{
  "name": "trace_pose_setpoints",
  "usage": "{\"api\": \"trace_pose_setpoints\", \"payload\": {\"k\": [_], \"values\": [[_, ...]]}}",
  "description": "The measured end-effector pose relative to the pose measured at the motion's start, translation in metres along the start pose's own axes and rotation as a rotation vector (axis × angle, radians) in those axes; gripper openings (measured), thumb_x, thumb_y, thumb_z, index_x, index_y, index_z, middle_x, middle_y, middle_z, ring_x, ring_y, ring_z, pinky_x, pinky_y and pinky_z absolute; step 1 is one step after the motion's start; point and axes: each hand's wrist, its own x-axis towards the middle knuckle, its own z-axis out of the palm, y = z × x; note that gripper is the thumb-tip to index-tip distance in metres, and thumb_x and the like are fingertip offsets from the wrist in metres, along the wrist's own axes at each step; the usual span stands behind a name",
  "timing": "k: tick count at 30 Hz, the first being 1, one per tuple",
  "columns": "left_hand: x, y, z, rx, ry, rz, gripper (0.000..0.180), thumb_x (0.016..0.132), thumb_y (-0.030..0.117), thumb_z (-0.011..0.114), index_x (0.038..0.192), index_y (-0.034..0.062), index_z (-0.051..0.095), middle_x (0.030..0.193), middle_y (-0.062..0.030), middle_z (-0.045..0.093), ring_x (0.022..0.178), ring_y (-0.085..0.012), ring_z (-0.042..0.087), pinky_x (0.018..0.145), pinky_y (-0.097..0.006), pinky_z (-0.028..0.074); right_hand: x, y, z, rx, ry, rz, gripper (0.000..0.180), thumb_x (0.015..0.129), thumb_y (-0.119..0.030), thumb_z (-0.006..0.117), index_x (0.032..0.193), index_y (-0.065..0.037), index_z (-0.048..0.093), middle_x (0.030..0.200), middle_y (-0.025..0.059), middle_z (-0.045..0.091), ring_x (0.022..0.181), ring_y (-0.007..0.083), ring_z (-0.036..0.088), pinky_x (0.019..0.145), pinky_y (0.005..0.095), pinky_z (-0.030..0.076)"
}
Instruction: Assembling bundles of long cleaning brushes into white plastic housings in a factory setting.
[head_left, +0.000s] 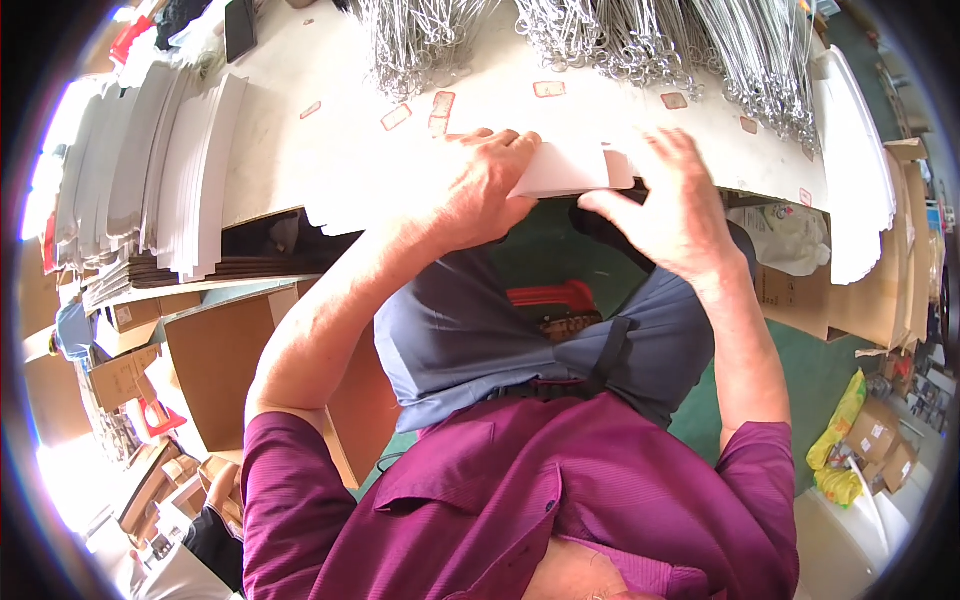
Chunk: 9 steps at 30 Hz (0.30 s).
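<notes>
A folded white sheet of paper or thin card lies at the near edge of the pale table, part of it jutting over the edge. My left hand is closed on its left end, fingers on top and thumb at the near side. Beside its right end my right hand is open, thumb spread away from the fingers, with nothing seen in it. Its fingertips are slightly blurred. Glare on the table hides where the paper's far edge ends.
Bundles of thin metal wires with looped ends lie along the far side. White sheets stand stacked at the left and hang in a pile at the right. A black phone lies far left. Cardboard boxes flank my legs.
</notes>
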Motion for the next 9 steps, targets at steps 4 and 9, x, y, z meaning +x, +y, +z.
{"api": "trace_pose_setpoints", "payload": {"k": [4, 9], "values": [[0.012, 0.017, -0.006, 0.010, -0.031, 0.022, 0.048, 0.079, 0.021, 0.077, 0.122, 0.0053, 0.063, 0.105, -0.0110, 0.072, 0.099, -0.0320, 0.070, 0.089, -0.043, 0.054, 0.002, 0.002, 0.022, 0.005, -0.094, -0.120, 0.060, 0.080, -0.021, 0.082, 0.131, 0.001, 0.059, 0.123, 0.0179, 0.066, 0.120, 0.0342, 0.059, 0.106, 0.0449, 0.045], [-0.002, 0.005, -0.003, -0.019, 0.104, 0.014, 0.057, 0.080, 0.032, 0.080, 0.129, 0.0092, 0.063, 0.116, -0.0137, 0.071, 0.106, -0.0313, 0.070, 0.092, -0.043, 0.053, 0.004, 0.017, 0.021, 0.020, -0.126, -0.119, 0.060, 0.081, -0.017, 0.081, 0.135, -0.001, 0.059, 0.126, 0.0184, 0.065, 0.120, 0.0359, 0.059, 0.107, 0.0440, 0.045]]}}
